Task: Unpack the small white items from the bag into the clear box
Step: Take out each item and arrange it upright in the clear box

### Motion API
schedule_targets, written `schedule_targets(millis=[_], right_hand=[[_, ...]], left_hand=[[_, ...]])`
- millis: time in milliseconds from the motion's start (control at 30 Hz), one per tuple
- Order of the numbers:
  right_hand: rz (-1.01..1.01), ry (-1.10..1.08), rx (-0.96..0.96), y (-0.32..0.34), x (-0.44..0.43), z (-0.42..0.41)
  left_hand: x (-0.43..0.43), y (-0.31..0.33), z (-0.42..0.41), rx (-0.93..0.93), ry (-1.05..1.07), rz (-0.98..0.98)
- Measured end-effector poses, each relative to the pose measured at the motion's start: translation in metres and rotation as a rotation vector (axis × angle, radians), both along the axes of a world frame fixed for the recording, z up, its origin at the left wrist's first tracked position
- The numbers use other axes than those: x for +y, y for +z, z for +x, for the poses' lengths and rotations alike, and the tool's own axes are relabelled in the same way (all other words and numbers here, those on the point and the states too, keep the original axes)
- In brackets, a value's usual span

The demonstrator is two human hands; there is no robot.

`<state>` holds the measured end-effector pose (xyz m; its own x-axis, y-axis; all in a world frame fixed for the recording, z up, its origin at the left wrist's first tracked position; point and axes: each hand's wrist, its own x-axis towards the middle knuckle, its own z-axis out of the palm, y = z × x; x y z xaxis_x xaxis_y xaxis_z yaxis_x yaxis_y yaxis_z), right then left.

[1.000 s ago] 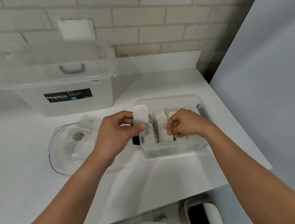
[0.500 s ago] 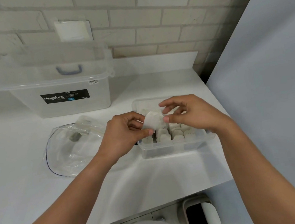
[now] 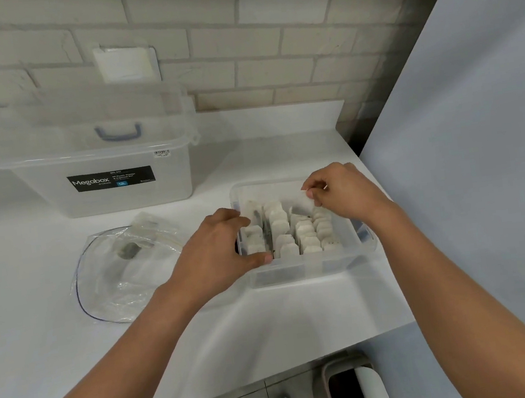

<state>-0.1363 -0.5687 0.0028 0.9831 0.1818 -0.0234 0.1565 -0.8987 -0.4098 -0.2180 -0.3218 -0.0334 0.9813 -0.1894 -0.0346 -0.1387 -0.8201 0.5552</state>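
1. Our right hand (image 3: 344, 194), at centre right of the frame, pinches one white item (image 3: 304, 201) over the back rows of the box (image 3: 308, 267).
2. Our left hand (image 3: 220, 254) grips the box's left wall, thumb on the near rim, fingers curled over the edge.
3. The bag (image 3: 122, 273) lies slack at centre left, well apart from the box; it looks nearly emptied, with one dark object inside.
4. Risk: the rows are tightly packed, so we judge that pressing the item in could tip neighbours or leave it riding high.
5. Risk: releasing the left hand early may let the light box slide on the smooth tabletop (image 3: 269, 329).
6. The white tabletop meets a brick wall (image 3: 268, 34); a larger tub (image 3: 104, 171) stands upper left, a bin (image 3: 354, 384) sits below.
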Motion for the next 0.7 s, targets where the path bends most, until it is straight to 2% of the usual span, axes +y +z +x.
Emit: schedule_targets(millis=[100, 167, 433, 567, 700], right_hand=[[-0.107, 0.006, 0.103, -0.016, -0.001, 0.014], [-0.166, -0.005, 0.107, -0.030, 0.000, 0.022], [-0.473, -0.047, -0.085, -0.061, 0.011, 0.023], [-0.502, -0.064, -0.105, -0.059, 0.013, 0.021], [-0.439, -0.128, -0.146, -0.054, 0.010, 0.016]], left_hand=[[0.000, 0.001, -0.001, 0.005, -0.013, 0.022], [-0.001, 0.003, -0.002, 0.006, -0.010, 0.017], [-0.002, 0.004, -0.003, 0.012, -0.004, 0.012], [-0.002, 0.003, -0.002, 0.015, -0.007, 0.021], [0.000, 0.003, -0.002, 0.002, -0.028, 0.024]])
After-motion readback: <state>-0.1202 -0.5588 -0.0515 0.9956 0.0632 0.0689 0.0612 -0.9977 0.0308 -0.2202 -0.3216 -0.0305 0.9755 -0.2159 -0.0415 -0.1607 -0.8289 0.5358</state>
